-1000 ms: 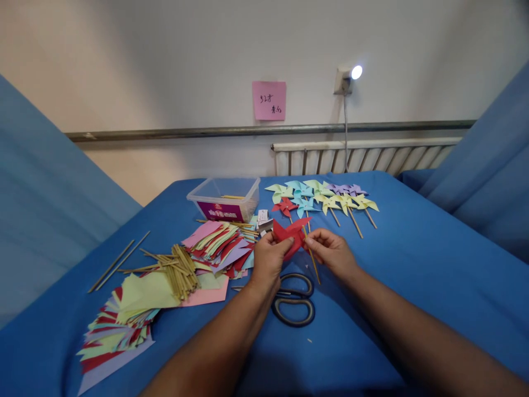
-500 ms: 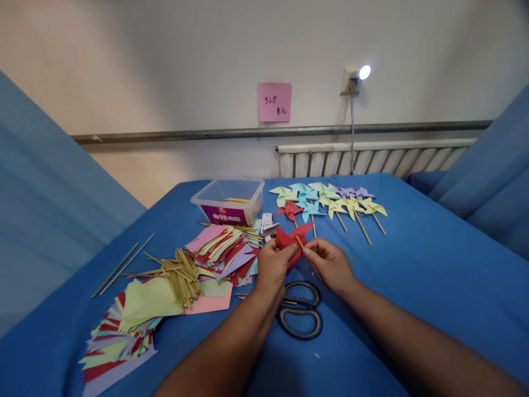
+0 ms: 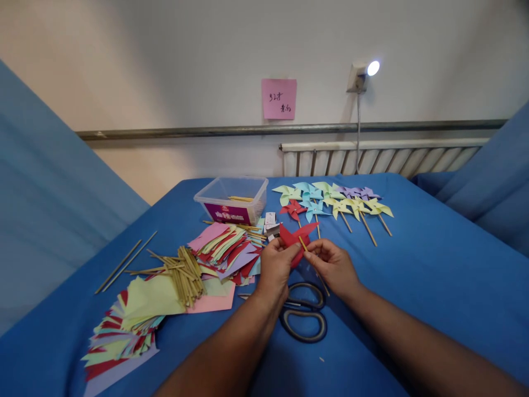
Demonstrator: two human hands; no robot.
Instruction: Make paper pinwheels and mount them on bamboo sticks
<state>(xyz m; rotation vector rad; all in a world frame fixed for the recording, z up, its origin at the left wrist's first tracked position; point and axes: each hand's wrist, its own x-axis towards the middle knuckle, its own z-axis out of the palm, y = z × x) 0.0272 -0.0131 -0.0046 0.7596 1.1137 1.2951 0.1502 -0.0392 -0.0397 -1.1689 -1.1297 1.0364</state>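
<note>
Between my hands is a red paper pinwheel [image 3: 296,238], its blades partly hidden by my fingers. My left hand [image 3: 278,263] is closed on the paper, thumb pressed over its middle. A thin wooden stick [image 3: 303,242] lies against the pinwheel, and my right hand [image 3: 333,264] pinches it between thumb and fingers. The stick's lower end shows below my right fingers. Under my left wrist, the scissors [image 3: 306,325] with dark handles lie on the table, their blades mostly covered by my forearm.
Finished pinwheels [image 3: 339,207] in several colours lie at the back right. Left of my hands are cut paper sheets [image 3: 227,251] and a bundle of sticks [image 3: 188,275]. A clear plastic box [image 3: 231,201] and small white boxes [image 3: 270,219] stand behind. Blue cloth [image 3: 433,264] covers the table.
The view has shifted slightly. The stick's lower end now shows below my right hand, whose fingers have moved a little. Both hands keep their hold.
</note>
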